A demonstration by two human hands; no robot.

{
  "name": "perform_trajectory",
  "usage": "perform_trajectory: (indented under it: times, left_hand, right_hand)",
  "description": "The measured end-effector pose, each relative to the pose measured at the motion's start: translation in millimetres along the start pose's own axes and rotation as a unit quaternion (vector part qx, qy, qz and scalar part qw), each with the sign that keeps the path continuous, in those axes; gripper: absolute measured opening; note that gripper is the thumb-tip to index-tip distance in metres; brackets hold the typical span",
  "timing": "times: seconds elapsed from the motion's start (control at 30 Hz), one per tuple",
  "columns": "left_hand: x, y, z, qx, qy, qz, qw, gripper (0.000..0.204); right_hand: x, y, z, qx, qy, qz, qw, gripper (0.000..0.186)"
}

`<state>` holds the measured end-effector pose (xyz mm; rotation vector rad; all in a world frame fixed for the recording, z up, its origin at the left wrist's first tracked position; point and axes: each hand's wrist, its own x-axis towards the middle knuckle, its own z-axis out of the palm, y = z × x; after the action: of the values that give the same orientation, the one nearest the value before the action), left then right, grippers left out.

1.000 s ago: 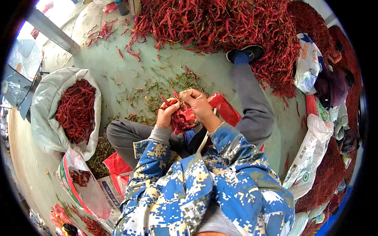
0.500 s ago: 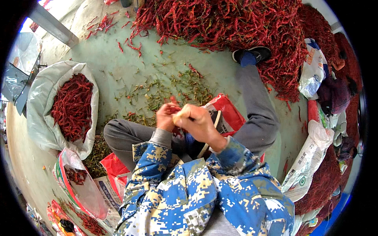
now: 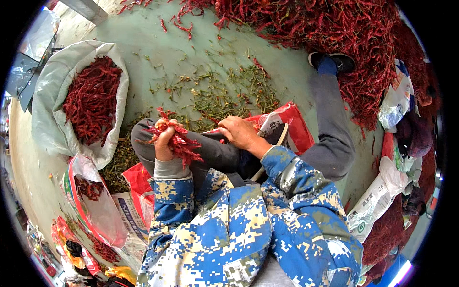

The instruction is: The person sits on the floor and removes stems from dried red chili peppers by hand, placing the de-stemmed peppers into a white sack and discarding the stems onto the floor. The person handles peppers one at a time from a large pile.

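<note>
My left hand (image 3: 164, 142) is closed around a bunch of dried red chillies (image 3: 185, 148), held up over my bent left leg (image 3: 142, 129). My right hand (image 3: 241, 133) is to its right, above my lap, with curled fingers pointing down; what is in them, if anything, I cannot make out. Just behind that hand lies a red plastic bag (image 3: 299, 129). Green stems (image 3: 229, 91) are scattered on the floor beyond my hands.
A white sack (image 3: 48, 115) of red chillies stands at the left, a smaller open bag (image 3: 107, 222) below it. A large chilli heap (image 3: 334, 24) fills the back right, beside my shoe (image 3: 344, 62). Sacks (image 3: 373, 201) line the right; a metal post (image 3: 86, 9) is at upper left.
My hands, earlier together, have parted. My left hand has moved leftward with the chillies, while my right hand has ended farther right. The view has shifted, so the surroundings sit differently.
</note>
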<state>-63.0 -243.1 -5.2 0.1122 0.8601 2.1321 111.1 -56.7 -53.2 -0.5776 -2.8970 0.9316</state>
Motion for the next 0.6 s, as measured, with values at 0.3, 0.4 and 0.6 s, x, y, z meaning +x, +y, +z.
perform_trajectory:
  times: [0.3,0.4,0.6]
  left_hand:
    - [-1.4,-15.6,12.5,0.080,0.056,-0.015,0.995,0.018]
    - [-3.7,-26.6,20.3,0.074,0.058,-0.032,0.995,0.022]
    - [8.2,-60.9,13.2,0.200,-0.046,-0.053,0.977,0.021]
  right_hand:
    - [18.7,15.9,8.1,0.038,0.058,0.087,0.994,0.018]
    - [9.1,10.5,-14.8,0.161,0.040,0.104,0.981,0.023]
    - [-5.7,-43.5,-37.5,0.123,0.046,-0.028,0.991,0.025]
